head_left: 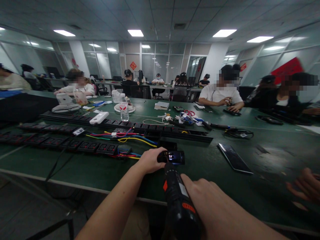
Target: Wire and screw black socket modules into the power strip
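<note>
My left hand (151,160) is closed around a small black housing (178,157) with a lit spot inside, at the table's near edge. My right hand (207,193) wraps round a black cordless drill (178,196) with orange parts. Its nose points away from me and reaches the near side of the housing; whether the bit touches a screw is hidden. Left of my left hand, red, blue and yellow wires (135,141) run out of opened black power strips (85,145).
A phone-like black slab (235,158) lies to the right. Behind the strips stand a water bottle (124,108) and a white device (99,117). A coiled black cable (238,134) lies farther right. Another person's hand (306,185) is at the right edge.
</note>
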Demonstrator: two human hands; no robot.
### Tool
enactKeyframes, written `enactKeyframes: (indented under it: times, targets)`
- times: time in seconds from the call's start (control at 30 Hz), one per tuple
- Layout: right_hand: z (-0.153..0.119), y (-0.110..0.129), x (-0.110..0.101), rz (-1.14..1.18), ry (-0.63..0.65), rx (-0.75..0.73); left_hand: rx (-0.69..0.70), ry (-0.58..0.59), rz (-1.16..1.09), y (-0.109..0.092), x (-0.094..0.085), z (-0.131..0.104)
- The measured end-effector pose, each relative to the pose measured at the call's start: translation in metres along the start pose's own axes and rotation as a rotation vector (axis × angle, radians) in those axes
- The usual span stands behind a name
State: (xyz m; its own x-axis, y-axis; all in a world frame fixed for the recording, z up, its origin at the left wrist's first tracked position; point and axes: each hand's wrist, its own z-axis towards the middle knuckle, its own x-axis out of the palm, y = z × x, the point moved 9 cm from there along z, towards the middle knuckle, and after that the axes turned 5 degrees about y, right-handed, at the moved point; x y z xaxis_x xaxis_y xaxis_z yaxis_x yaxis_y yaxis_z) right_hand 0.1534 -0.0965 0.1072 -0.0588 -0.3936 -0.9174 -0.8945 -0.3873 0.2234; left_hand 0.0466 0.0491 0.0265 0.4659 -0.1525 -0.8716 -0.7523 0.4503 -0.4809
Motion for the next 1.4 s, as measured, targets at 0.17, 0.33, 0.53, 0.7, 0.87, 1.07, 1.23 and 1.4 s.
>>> enactKeyframes:
  times: [0.17,0.33,0.53,0.7,0.87,1.07,1.23,1.4]
  targets:
    - [0.000,-0.002,0.001,-0.002,-0.010,-0.015,0.020,-0.025,-0.016,0.001,0.000,0.000]
    - [0.000,-0.001,-0.002,-0.014,-0.010,-0.001,0.027,-0.032,-0.012,0.002,0.002,0.000]
    - [0.001,-0.001,-0.004,0.003,0.011,0.050,0.024,-0.024,-0.022,0.001,0.001,0.000]
    - [0.000,0.005,-0.004,0.018,0.042,0.012,0.029,-0.038,-0.015,0.000,0.000,-0.001]
    - [-0.001,0.006,-0.007,0.035,0.017,0.004,0.022,-0.029,-0.007,0.001,0.001,-0.001]
    - [-0.003,0.006,-0.009,0.003,0.023,0.021,0.043,-0.047,-0.011,-0.001,0.001,-0.001]
    - [-0.002,0.007,-0.005,-0.056,0.021,0.015,0.017,-0.023,-0.017,-0.001,0.000,-0.002]
    - [-0.002,0.001,0.000,-0.022,0.005,0.028,0.029,-0.032,-0.010,-0.001,0.000,-0.002]
